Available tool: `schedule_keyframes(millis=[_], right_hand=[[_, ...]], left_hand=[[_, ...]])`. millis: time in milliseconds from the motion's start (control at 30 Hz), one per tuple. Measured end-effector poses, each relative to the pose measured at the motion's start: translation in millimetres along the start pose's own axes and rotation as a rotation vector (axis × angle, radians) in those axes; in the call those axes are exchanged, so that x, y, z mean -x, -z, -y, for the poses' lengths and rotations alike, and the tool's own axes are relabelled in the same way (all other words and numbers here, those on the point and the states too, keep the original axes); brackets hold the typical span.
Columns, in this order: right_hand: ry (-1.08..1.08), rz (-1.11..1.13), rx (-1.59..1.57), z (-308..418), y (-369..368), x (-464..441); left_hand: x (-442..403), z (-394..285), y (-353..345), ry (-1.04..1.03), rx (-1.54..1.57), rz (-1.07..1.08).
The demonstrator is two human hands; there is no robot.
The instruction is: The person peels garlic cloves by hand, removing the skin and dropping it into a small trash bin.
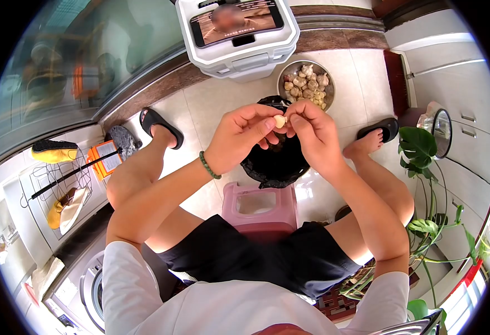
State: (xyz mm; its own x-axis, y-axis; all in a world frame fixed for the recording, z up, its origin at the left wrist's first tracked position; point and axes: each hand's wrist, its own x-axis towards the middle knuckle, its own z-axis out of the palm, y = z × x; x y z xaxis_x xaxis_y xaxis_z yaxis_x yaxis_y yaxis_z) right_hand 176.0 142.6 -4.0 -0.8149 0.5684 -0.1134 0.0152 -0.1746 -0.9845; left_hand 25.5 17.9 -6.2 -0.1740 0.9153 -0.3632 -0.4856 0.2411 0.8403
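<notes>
A pale garlic clove is pinched between the thumb and fingers of my left hand, which has a green bead bracelet at the wrist. Thumb and fingertips of my right hand are closed at the clove's right end; any skin between them is too small to make out. Both hands are over a bin lined with a black bag, whose inside is dark. Just beyond them, a metal bowl holds several garlic bulbs and loose cloves.
Ahead, a phone lies on a grey-white container. A pink stool stands between my legs. Shoes on a wire rack are at left; a potted plant and white cabinets line the right.
</notes>
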Motion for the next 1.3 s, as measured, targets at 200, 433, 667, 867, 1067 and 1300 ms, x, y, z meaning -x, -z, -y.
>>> schedule_keyframes(millis=[200, 433, 667, 867, 1067, 1300], right_hand=[[0.055, 0.014, -0.005, -3.9, -0.3, 1.1], [0.078, -0.014, 0.106, -10.1, 2.6, 3.0], [0.076, -0.047, 0.24, -12.4, 2.7, 4.3], [0.014, -0.025, 0.151, -12.6, 2.6, 4.8], [-0.045, -0.015, 0.015, -10.5, 2.3, 5.1], [-0.092, -0.002, -0.017, -7.6, 2.4, 3.9]], left_hand=[[-1.4, 0.6, 0.0, -0.021, 0.021, -0.012], [-3.5, 2.5, 0.0, 0.044, 0.018, -0.056], [-4.9, 6.5, -0.5, 0.005, -0.012, -0.056], [-4.4, 7.8, -2.1, -0.03, -0.03, -0.057], [-5.3, 10.2, -1.5, 0.002, -0.064, -0.064], [-6.8, 7.8, -2.2, 0.025, -0.055, -0.008]])
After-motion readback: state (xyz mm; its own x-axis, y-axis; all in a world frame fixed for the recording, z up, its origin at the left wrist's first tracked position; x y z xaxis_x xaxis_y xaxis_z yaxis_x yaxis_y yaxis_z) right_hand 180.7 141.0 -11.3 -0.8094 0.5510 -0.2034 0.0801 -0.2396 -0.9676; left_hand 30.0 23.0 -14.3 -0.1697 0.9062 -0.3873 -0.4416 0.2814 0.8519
